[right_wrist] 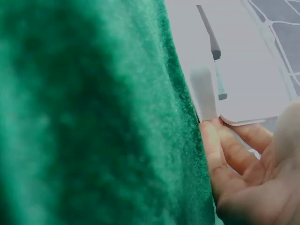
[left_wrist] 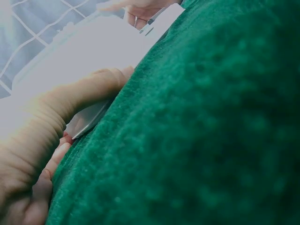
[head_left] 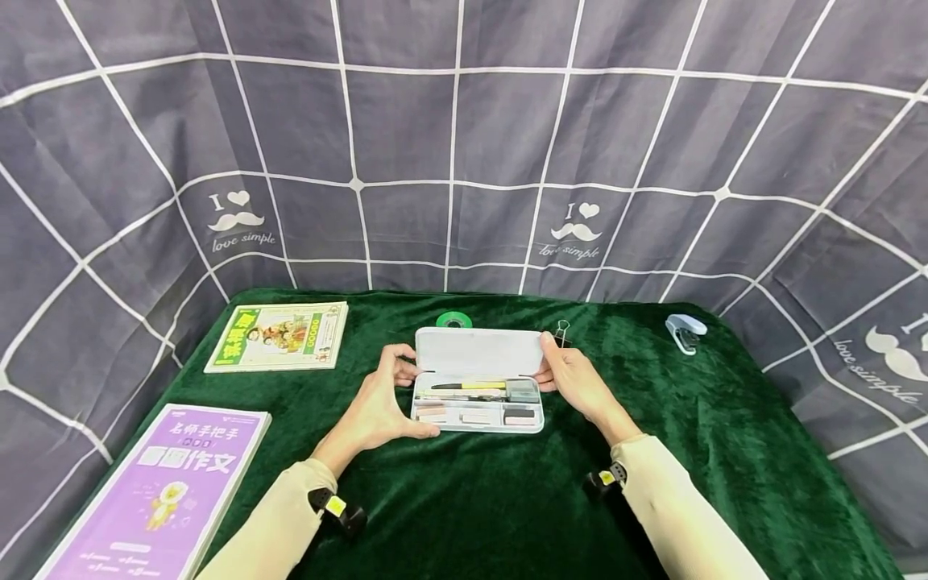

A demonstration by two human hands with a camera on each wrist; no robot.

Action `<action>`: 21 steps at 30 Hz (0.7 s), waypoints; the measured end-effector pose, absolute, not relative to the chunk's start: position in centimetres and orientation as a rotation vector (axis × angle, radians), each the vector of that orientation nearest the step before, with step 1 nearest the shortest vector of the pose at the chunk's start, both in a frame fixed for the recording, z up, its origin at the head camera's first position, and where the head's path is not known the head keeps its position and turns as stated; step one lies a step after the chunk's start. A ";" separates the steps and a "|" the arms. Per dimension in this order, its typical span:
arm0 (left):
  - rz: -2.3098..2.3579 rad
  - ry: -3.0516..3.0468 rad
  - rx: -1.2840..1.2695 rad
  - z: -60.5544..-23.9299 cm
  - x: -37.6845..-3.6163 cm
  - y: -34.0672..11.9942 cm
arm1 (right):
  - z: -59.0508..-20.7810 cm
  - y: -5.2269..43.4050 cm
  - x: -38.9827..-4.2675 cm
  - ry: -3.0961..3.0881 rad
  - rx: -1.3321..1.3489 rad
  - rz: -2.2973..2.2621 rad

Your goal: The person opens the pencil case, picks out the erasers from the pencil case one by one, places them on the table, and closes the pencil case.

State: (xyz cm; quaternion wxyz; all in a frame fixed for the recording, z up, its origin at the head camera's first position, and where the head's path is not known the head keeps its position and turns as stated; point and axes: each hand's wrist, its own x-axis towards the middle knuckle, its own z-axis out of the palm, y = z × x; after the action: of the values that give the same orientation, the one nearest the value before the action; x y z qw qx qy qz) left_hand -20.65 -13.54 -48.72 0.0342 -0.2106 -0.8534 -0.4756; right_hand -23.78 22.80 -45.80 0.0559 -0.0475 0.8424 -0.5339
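Note:
A white pencil case (head_left: 478, 428) lies with its lid (head_left: 478, 352) raised, in the middle of the head view. My left hand (head_left: 373, 403) holds its left end, thumb along the front edge and fingers behind. With my right hand (head_left: 580, 383) I grip the lid's right edge, thumb on top, the other fingers low at the case's side. Inside are a yellow-and-black pen (head_left: 471, 386), other slim pens and small blocks in compartments. In the left wrist view, my left thumb (left_wrist: 93, 89) lies across the case's front. My right fingers (right_wrist: 234, 150) touch its end in the right wrist view.
Behind the case are a green tape roll (head_left: 453, 320) and a black binder clip (head_left: 561, 332). A blue-and-white stapler (head_left: 685, 333) is at the far right. On the left lie a green-covered book (head_left: 279, 337) and a purple book (head_left: 159, 491). Dark green cloth (head_left: 464, 507) covers the table.

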 end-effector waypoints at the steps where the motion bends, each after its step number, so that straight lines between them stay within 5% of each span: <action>1: -1.442 -2.632 -0.656 -48.7 -20.7 -13.6 | -45.9 22.7 -23.9 2.560 -0.131 -1.621; 21: -1.329 -2.694 -0.704 -48.7 -20.8 -14.1 | -42.3 23.9 -22.1 2.727 -0.218 -1.773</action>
State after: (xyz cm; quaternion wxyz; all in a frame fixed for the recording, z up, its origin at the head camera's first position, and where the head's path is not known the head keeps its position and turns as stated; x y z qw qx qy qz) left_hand -20.79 -14.06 -48.74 0.0281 -0.2281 -0.8729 -0.4304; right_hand -22.08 23.90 -42.34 -0.0591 -0.0667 0.8350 -0.5431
